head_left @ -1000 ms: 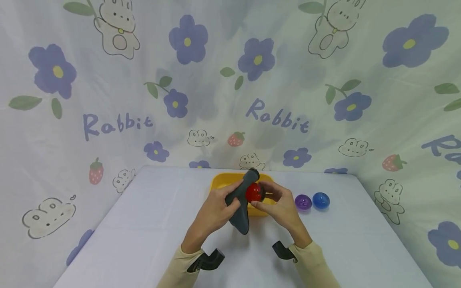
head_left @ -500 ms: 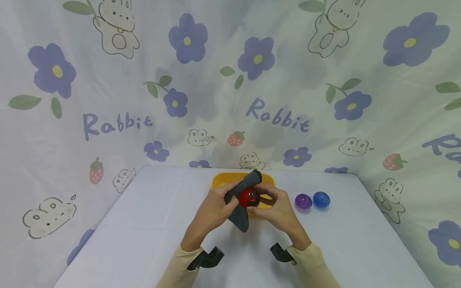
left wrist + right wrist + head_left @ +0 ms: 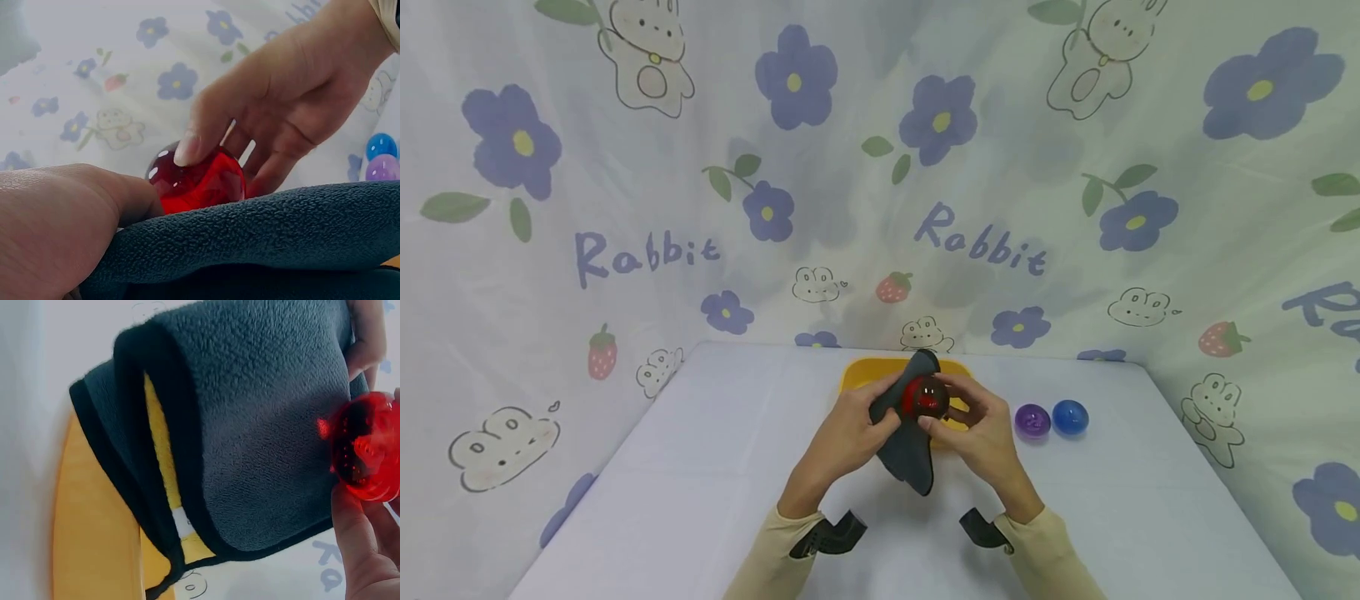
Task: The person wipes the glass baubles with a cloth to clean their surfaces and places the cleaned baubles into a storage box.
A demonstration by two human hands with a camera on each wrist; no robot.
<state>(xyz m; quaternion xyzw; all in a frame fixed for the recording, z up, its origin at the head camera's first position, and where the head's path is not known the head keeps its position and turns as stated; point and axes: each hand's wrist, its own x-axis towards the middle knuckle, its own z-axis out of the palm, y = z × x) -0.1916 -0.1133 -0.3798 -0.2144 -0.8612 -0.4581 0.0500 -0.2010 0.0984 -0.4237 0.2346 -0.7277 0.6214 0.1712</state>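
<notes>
My left hand grips a folded dark grey towel, its thumb on the near side. A clear red ball is pinched by the thumb and fingers of my right hand and rests against the towel. In the left wrist view, the right thumb lies on top of the red ball, whose lower part is hidden behind the towel's fold. The right wrist view shows the towel's black edging, a hanging loop and a yellow inner side.
Behind the hands a yellow tray stands on the white-covered table, partly hidden by the towel. Right of it lie a purple ball and a blue ball, side by side. A patterned curtain hangs behind the table.
The towel and red ball dipped slightly, then came up again. The towel's upper end tilted right and back. The ball's darker patch shows at a different place. Both hands kept their hold.
</notes>
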